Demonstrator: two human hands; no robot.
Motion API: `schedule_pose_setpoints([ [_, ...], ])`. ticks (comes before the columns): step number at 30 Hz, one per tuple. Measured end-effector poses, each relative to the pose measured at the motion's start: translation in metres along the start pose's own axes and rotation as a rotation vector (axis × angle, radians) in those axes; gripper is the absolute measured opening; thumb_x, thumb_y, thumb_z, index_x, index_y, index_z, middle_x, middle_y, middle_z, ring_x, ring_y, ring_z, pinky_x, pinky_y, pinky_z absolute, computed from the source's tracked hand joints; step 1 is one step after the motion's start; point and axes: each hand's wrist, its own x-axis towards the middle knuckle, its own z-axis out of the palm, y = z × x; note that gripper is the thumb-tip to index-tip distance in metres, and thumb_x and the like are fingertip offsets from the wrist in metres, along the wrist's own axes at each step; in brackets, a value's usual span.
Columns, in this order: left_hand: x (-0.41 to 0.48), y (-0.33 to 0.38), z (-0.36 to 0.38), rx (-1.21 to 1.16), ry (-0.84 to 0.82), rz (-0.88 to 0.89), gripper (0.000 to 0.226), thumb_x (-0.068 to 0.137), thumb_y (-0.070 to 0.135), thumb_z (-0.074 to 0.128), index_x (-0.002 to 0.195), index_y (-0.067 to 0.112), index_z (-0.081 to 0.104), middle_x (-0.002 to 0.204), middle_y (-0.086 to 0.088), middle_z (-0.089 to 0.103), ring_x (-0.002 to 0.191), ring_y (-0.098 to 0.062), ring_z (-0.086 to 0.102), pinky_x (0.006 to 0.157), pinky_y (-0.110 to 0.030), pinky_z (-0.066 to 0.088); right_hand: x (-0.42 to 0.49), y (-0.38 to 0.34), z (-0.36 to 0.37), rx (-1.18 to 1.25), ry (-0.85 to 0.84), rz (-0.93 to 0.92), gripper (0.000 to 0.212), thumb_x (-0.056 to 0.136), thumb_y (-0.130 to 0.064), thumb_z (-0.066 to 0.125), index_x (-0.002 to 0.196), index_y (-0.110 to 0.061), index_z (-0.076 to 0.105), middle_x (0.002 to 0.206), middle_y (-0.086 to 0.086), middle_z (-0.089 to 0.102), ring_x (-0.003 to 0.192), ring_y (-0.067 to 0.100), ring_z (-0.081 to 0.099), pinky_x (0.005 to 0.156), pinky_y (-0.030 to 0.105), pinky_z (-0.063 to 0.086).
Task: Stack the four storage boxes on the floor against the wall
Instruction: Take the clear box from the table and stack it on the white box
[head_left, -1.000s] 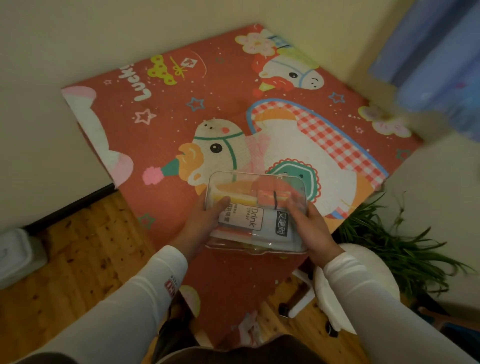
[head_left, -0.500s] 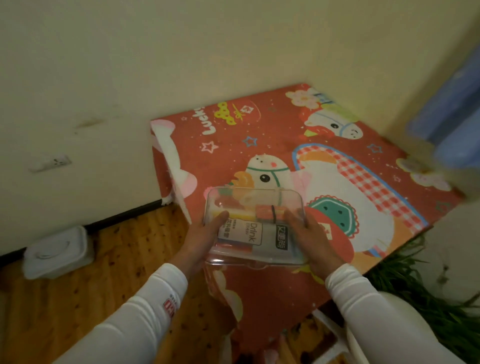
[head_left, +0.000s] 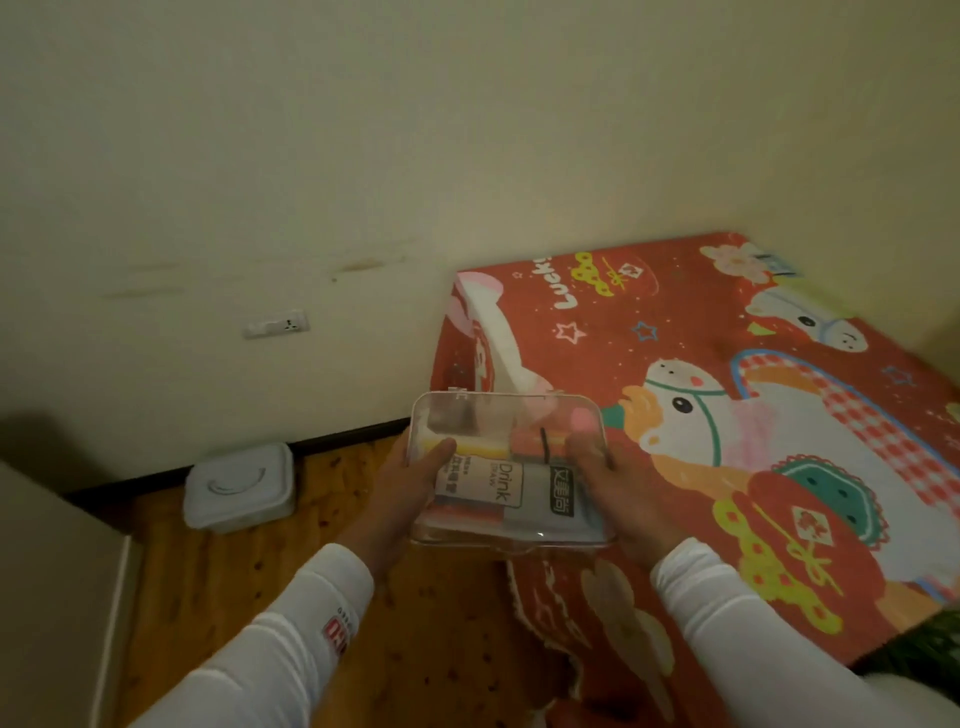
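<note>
The clear storage box (head_left: 511, 470) is held in the air in front of me, above the near edge of the red cartoon mat (head_left: 727, 426) and the wooden floor (head_left: 415, 649). Its lid is on; packets show through it, one printed "Drink". My left hand (head_left: 402, 493) grips the box's left side, thumb pressed on the lid, the other fingers underneath and hidden. My right hand (head_left: 621, 491) grips the right side the same way, thumb on top. Both white sleeves (head_left: 291, 639) reach in from the bottom of the view. A white lidded storage box (head_left: 240, 486) sits on the floor, touching the baseboard of the wall (head_left: 311, 156), well apart from the held box. A wall socket (head_left: 278, 325) is mounted above it.
</note>
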Motion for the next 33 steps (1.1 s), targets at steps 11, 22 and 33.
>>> schedule_pose_setpoints([
  [11, -0.026, 0.038, -0.175, -0.039, 0.228, 0.053, 0.031, 0.094, 0.022, 0.063, 0.125, 0.018, 0.060, 0.095, -0.003, 0.078, 0.078, -0.014, 0.076, 0.056, -0.023, 0.057, 0.010, -0.032, 0.182, 0.021, -0.232, 0.011, 0.027, 0.093, -0.040, 0.058, 0.109, -0.021, 0.067, 0.091, -0.001, 0.076, 0.082, 0.016, 0.073, 0.060, 0.025, 0.056],
  [22, -0.023, 0.055, -0.286, -0.197, 0.348, 0.070, 0.036, 0.096, 0.024, 0.058, 0.132, 0.023, 0.054, 0.111, -0.016, 0.074, 0.100, -0.035, 0.072, 0.085, -0.053, 0.058, 0.068, -0.048, 0.316, 0.027, -0.451, 0.100, 0.032, 0.093, -0.033, 0.061, 0.118, -0.014, 0.060, 0.104, 0.013, 0.072, 0.088, 0.026, 0.072, 0.073, 0.041, 0.059],
  [33, 0.046, 0.080, -0.372, -0.301, 0.490, 0.058, 0.042, 0.094, 0.026, 0.058, 0.134, 0.035, 0.048, 0.117, -0.017, 0.072, 0.104, -0.040, 0.070, 0.090, -0.059, 0.053, 0.164, -0.059, 0.432, -0.015, -0.590, 0.095, 0.035, 0.090, -0.037, 0.063, 0.118, -0.017, 0.060, 0.096, 0.006, 0.074, 0.081, 0.021, 0.073, 0.063, 0.034, 0.059],
])
